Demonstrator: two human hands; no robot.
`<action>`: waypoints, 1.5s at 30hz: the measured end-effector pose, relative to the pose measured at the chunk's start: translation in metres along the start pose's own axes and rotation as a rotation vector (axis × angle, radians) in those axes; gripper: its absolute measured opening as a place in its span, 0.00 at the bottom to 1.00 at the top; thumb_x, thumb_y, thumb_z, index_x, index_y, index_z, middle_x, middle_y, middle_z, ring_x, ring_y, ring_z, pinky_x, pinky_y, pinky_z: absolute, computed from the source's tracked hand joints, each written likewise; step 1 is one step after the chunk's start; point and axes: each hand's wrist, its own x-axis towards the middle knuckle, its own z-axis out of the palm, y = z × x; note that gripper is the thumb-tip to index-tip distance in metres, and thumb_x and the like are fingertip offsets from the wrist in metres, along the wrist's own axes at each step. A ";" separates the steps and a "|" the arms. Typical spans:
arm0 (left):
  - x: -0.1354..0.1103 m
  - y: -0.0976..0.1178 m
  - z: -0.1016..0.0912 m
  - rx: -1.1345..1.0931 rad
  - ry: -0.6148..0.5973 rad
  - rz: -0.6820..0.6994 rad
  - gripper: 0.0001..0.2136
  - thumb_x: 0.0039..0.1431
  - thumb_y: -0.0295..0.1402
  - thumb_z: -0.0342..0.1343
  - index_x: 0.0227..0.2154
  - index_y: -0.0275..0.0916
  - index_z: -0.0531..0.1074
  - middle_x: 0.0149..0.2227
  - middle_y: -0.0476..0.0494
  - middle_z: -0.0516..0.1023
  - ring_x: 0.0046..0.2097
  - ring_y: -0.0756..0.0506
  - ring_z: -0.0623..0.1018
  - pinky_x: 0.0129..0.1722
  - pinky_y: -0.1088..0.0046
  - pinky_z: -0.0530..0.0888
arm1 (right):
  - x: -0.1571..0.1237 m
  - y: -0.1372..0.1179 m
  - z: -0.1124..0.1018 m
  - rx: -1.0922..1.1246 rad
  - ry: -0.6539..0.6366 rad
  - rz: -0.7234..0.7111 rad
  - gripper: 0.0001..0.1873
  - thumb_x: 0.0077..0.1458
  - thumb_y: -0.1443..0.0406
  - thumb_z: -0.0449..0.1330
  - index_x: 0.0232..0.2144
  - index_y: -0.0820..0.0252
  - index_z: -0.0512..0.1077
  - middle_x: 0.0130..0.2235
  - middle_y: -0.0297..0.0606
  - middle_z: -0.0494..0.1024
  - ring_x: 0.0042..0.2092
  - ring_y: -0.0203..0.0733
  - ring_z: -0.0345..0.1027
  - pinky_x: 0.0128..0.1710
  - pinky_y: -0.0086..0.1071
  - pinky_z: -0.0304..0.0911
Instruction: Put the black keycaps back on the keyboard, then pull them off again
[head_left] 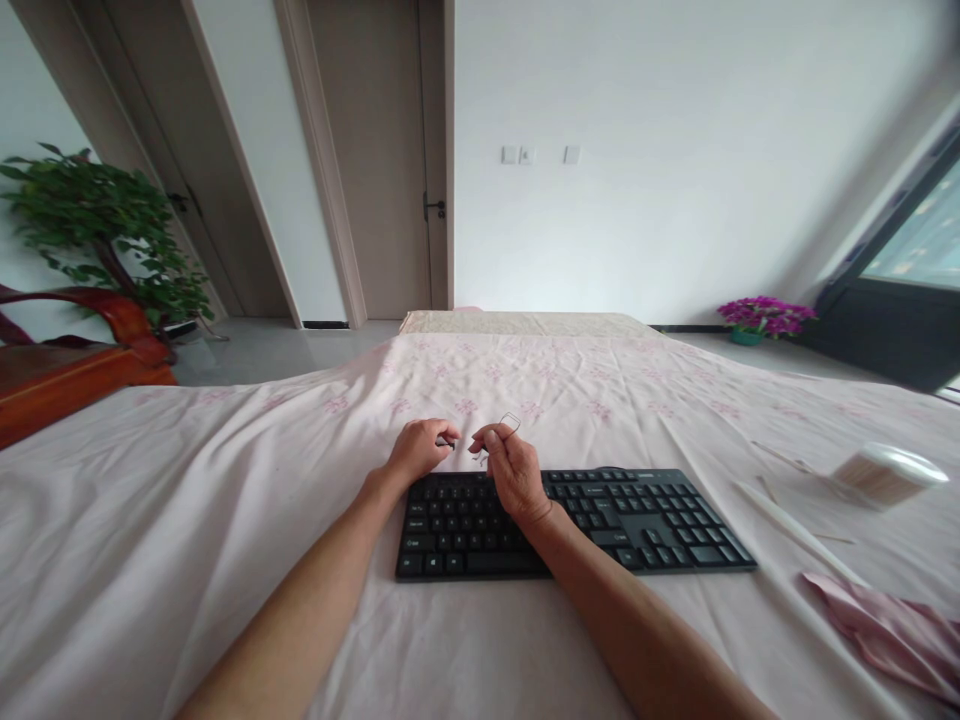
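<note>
- pinching a bent wire (511, 415) with the right hand (517, 475), over the black keyboard (630, 520) lying on pinkish cloth (450, 650);
- also kinda pinching some tiny dark bit (445, 442) with the left hand (420, 447)

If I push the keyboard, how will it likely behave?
The black keyboard probably won't tip or roll, lying flat and wide. Its straight edges suggest a stiff body. The wrinkled cloth beneath may bunch up as it slides.
</note>
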 end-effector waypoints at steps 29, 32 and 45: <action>-0.021 0.034 -0.011 -0.242 -0.055 0.103 0.10 0.52 0.26 0.53 0.33 0.41 0.78 0.35 0.50 0.80 0.37 0.50 0.77 0.37 0.77 0.69 | 0.003 -0.007 -0.012 0.077 -0.085 0.076 0.21 0.62 0.52 0.49 0.31 0.61 0.72 0.26 0.35 0.74 0.23 0.32 0.59 0.23 0.26 0.55; -0.022 0.034 -0.009 -0.265 -0.127 0.069 0.09 0.52 0.28 0.53 0.33 0.41 0.78 0.34 0.50 0.80 0.37 0.49 0.77 0.37 0.77 0.69 | 0.003 -0.007 -0.012 0.057 -0.108 0.063 0.21 0.63 0.52 0.49 0.33 0.60 0.73 0.27 0.35 0.74 0.25 0.34 0.62 0.25 0.27 0.57; -0.021 0.027 -0.007 -0.208 -0.167 0.121 0.10 0.54 0.33 0.52 0.24 0.39 0.76 0.27 0.51 0.77 0.30 0.50 0.74 0.33 0.78 0.66 | 0.006 -0.015 -0.004 -0.300 -0.377 -0.117 0.18 0.65 0.58 0.47 0.27 0.56 0.69 0.27 0.32 0.76 0.30 0.36 0.70 0.37 0.29 0.61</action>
